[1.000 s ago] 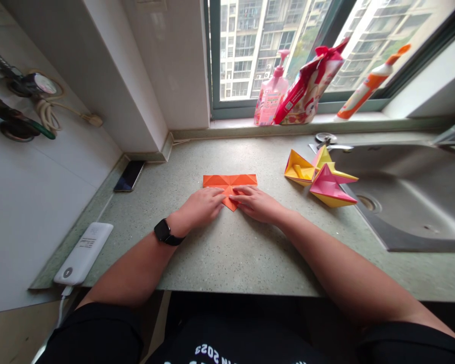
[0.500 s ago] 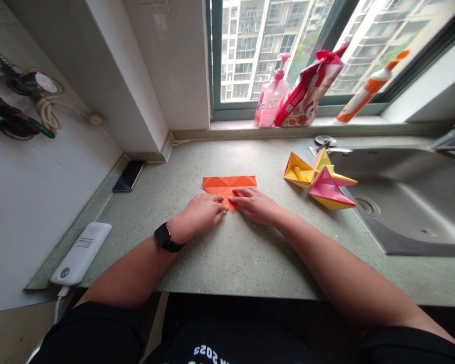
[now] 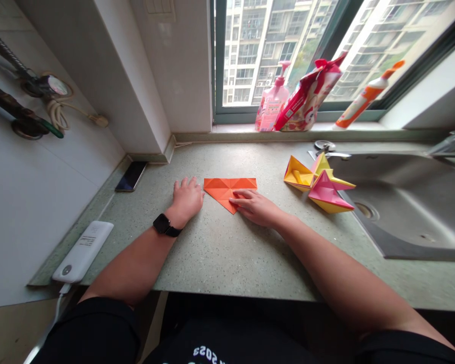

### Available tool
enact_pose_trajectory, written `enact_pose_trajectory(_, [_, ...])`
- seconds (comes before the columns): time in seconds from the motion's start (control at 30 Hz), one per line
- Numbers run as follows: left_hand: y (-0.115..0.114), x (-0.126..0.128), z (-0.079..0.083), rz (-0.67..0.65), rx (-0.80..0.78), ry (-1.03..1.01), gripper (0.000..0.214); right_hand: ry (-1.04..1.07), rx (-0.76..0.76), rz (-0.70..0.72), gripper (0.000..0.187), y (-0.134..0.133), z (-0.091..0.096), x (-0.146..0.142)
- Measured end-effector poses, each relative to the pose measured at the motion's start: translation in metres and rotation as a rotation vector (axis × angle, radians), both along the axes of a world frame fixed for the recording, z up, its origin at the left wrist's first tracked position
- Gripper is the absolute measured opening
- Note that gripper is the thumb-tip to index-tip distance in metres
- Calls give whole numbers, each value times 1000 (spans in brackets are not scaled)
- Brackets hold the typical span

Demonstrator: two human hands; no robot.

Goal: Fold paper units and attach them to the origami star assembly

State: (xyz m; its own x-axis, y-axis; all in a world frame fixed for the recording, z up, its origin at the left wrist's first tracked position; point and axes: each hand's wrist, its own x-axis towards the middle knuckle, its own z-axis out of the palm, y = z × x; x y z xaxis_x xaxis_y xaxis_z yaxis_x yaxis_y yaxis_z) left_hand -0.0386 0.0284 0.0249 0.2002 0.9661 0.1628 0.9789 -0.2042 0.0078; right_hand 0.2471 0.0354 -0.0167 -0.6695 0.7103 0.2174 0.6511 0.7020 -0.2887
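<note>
A sheet of orange origami paper (image 3: 223,191) lies flat on the counter, its top edge straight and its lower part narrowing to a point toward me. Crease lines cross its surface. My right hand (image 3: 256,206) rests on the paper's right side with fingers stretched out over it, covering part of that edge. At the paper's left corner is my left hand (image 3: 188,198), spread flat on the counter, its thumb beside the corner; whether the thumb touches it I cannot tell. A black watch (image 3: 163,224) is on my left wrist.
Folded yellow and pink paper pieces (image 3: 329,194) stand beside the steel sink (image 3: 381,247) on the right. A phone (image 3: 131,176) and a white power bank (image 3: 84,252) with a cable lie at left. Bottles and a red bag (image 3: 307,96) stand on the windowsill.
My left hand has left the lower middle of the paper and moved left to its left corner, fingers now spread. My right hand stays on the paper. The view has shifted slightly.
</note>
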Motion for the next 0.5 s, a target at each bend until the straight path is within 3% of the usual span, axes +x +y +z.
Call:
enact_pose_trajectory(0.1, [-2, 5, 1, -182, 144, -155, 28, 1, 1, -10, 41, 2, -4, 1])
enact_pose_trajectory(0.2, [-8, 14, 2, -604, 119, -373, 28, -27, -27, -34, 55, 4, -6, 1])
enact_pose_trajectory(0.27, [-12, 21, 0, -810, 30, -424, 29, -46, -53, -40, 58, 4, -4, 0])
enact_pose_trajectory(0.37, [-15, 28, -8, -902, -97, -401, 29, -62, -76, -50, 51, 3, 0, -2])
enact_pose_trajectory(0.5, [-14, 31, -14, -853, -185, -377, 29, -106, -67, -74, 51, 3, 2, -4])
